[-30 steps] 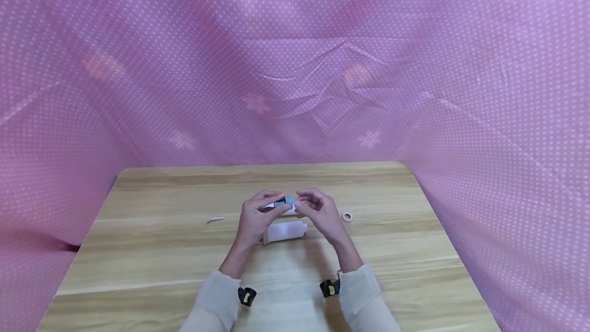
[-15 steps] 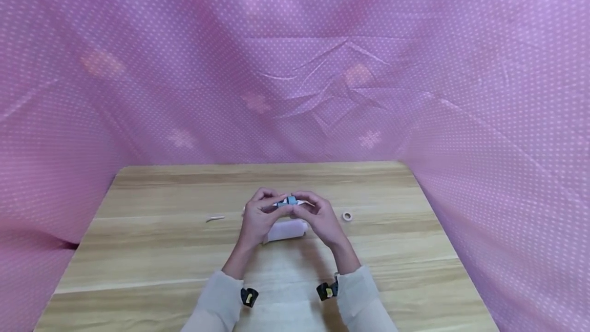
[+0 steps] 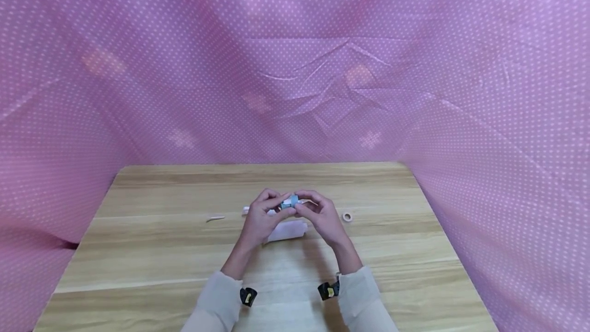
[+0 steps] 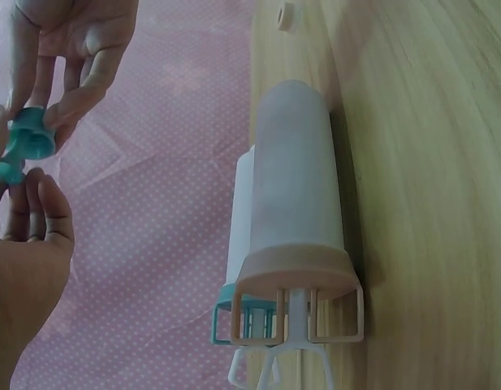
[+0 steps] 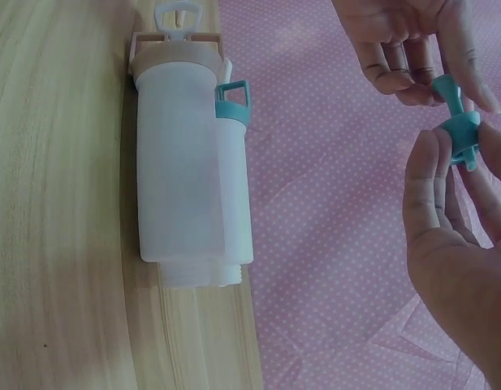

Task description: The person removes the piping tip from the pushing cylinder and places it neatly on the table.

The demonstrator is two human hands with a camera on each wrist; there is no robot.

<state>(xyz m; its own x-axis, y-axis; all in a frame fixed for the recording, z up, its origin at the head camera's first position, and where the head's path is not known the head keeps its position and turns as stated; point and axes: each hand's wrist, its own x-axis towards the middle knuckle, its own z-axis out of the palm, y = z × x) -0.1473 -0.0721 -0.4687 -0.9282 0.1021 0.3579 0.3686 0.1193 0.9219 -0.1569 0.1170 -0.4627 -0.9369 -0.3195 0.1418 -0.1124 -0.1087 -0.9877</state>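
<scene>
Above the table, both hands hold a small teal plastic piece point(image 3: 291, 202) with a wide cup end and a narrow stem. My left hand point(image 3: 255, 222) pinches the stem end; my right hand point(image 3: 324, 219) grips the cup end with thumb and fingers. In the left wrist view the cup's hollow point(image 4: 39, 145) shows. Below the hands lies a large translucent syringe-like barrel point(image 5: 179, 162) with a beige collar point(image 4: 299, 268) and white looped plunger handle. Beside it lies a slimmer white barrel point(image 5: 236, 187) with a teal collar point(image 5: 232, 112), partly hidden by the left hand in the head view.
A beige ring point(image 3: 347, 216) lies on the wooden table point(image 3: 392, 270) right of the hands. To their left is a thin white bent piece point(image 3: 215, 218). Pink dotted cloth point(image 3: 295, 91) hangs behind the table and along its sides.
My right hand's fingers have closed onto the teal piece, which my left hand was holding. The piece has turned and shifted slightly right; the barrels stay put.
</scene>
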